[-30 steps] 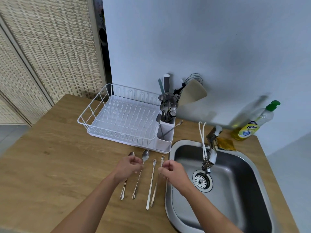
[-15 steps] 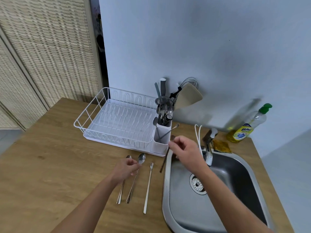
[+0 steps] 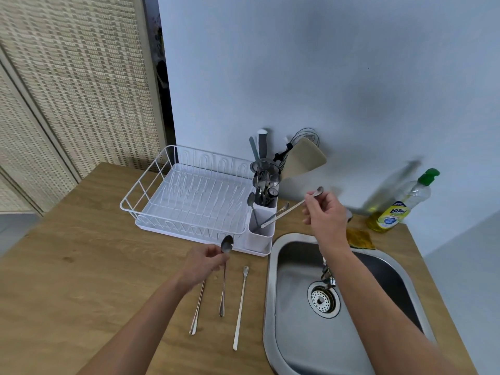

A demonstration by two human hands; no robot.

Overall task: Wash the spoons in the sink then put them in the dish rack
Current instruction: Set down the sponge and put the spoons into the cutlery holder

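Spoons [image 3: 223,282] lay side by side on the wooden bench [image 3: 81,266], handles pointing toward the near edge and bowls toward the dish rack [image 3: 189,196], just left of the sink [image 3: 351,307]; that row likely served as a queue of unwashed pieces within easy reach of the basin. The left hand [image 3: 201,265] rested at the far end of the row, its fingers curled round the neck of the middle spoon just below the bowl, apparently steadying it or readying it as the next one. The right hand [image 3: 323,212] pinched a long-handled spoon [image 3: 289,208] near its bowl end and held it in the air above the far rim of the sink, the handle slanting down and left in front of the rack's white cutlery holder [image 3: 261,228]. Gripping near the bowl probably kept the long handle from swinging. The faucet [image 3: 327,277] was mostly hidden behind the right forearm, and no water could be made out. A yellow sponge [image 3: 359,238] and a soap bottle [image 3: 397,209] stood at the far right of the sink, handy for scrubbing.
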